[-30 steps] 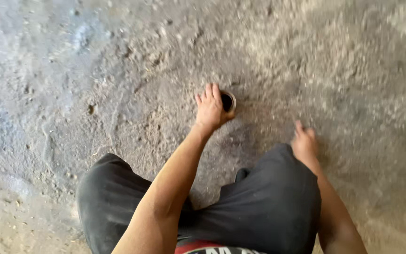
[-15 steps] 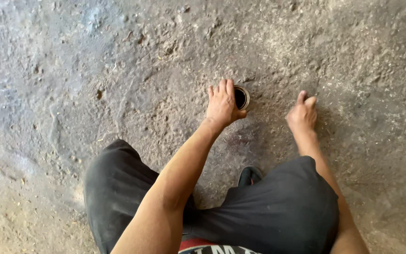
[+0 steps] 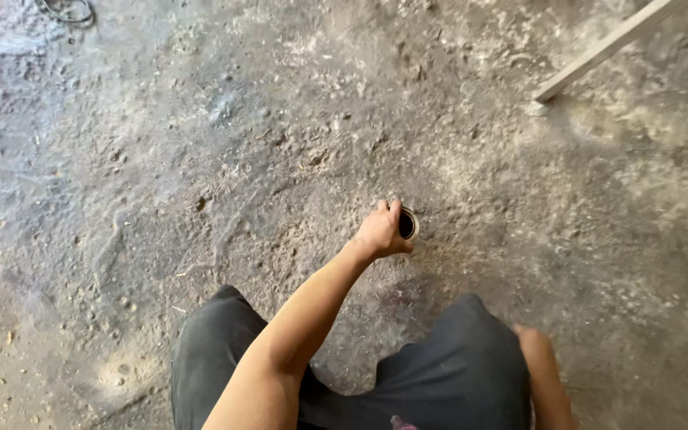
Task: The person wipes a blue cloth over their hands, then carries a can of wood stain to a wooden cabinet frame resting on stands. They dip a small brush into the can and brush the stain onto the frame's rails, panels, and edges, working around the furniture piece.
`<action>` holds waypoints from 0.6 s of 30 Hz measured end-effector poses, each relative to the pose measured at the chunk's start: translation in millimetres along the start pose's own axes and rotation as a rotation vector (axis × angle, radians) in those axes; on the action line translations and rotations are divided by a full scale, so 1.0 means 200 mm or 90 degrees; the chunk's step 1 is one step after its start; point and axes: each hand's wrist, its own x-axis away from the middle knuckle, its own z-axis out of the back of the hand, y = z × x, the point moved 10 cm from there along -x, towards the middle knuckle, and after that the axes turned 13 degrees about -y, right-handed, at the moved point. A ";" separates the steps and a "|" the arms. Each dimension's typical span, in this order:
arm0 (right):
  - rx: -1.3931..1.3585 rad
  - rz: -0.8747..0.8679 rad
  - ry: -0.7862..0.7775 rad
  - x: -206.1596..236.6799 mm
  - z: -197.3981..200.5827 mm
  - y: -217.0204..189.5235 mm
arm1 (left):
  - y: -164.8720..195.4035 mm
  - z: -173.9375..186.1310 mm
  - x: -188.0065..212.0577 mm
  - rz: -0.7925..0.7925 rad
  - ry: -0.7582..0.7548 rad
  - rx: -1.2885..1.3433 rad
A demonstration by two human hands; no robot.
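Note:
A small round dark container [image 3: 408, 224] with a pale rim sits on the dusty concrete floor [image 3: 201, 159]. My left hand [image 3: 380, 232] reaches forward from my bent knees and curls its fingers around the container's left side, thumb at the rim. My right hand [image 3: 530, 341] rests low beside my right knee, which is clad in dark trousers [image 3: 455, 374]. Its fingers are mostly hidden and blurred, and I see nothing in it.
A pale straight bar [image 3: 599, 54] lies slanted on the floor at the upper right. A loop of dark wire [image 3: 65, 9] shows at the top left edge. The floor is rough, with sawdust and grit all over.
My left hand went from lying flat over the container to curling around it. My right hand left the floor and drew back beside my knee. The view has pulled back.

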 end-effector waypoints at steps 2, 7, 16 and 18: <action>-0.069 0.099 0.116 0.09 0.29 -0.19 | 0.17 0.12 0.09 -0.041 0.032 0.068; -0.050 0.273 0.222 0.66 0.78 -0.70 | 0.81 0.56 0.63 -0.211 -0.001 0.036; -0.902 0.263 -0.379 1.86 0.70 -1.45 | 1.59 1.59 2.46 -0.119 0.168 0.301; -0.925 0.279 -0.430 2.20 0.81 -1.59 | 1.70 1.75 2.77 -0.039 0.206 0.335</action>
